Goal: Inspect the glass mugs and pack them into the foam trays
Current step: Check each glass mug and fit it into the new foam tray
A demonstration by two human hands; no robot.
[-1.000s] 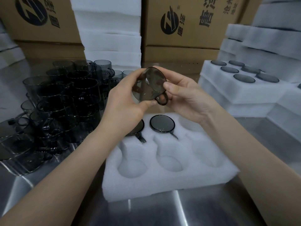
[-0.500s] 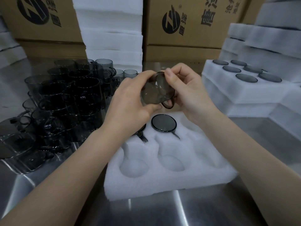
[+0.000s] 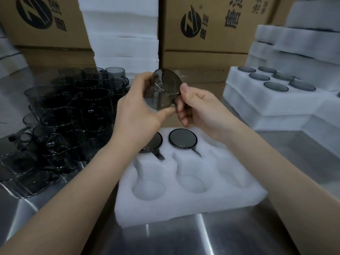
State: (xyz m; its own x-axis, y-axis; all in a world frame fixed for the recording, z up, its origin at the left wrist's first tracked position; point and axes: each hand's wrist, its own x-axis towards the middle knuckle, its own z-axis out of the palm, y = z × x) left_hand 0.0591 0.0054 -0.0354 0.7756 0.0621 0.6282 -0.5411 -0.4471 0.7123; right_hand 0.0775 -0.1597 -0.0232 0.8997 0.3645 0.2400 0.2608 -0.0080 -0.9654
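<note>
A smoky glass mug (image 3: 162, 89) is held up between both hands above the middle of the bench (image 3: 239, 236), over the far edge of a white foam tray (image 3: 184, 205). The mug is tilted, with one round end turned toward the camera. The left hand (image 3: 136, 115) is wrapped round its left side, fingers curled over the top and thumb pressed under the lower rim. The right hand (image 3: 200, 109) pinches its right side, thumb laid against the rim and fingers curled beneath; the handle cannot be made out.

The foam tray is set near the bench's near edge. Two packed mugs are seated in its far row: one (image 3: 183, 138) in the middle pocket and one (image 3: 155, 142) in the left pocket, partly hidden by the left wrist. Their handles point toward the near edge.

A pile of loose mugs (image 3: 73, 111) is heaped along the left side of the bench. Filled trays (image 3: 276, 105) are stacked at the right. Cardboard boxes (image 3: 211, 24) and stacked foam sheets (image 3: 125, 37) are ranged along the far edge.
</note>
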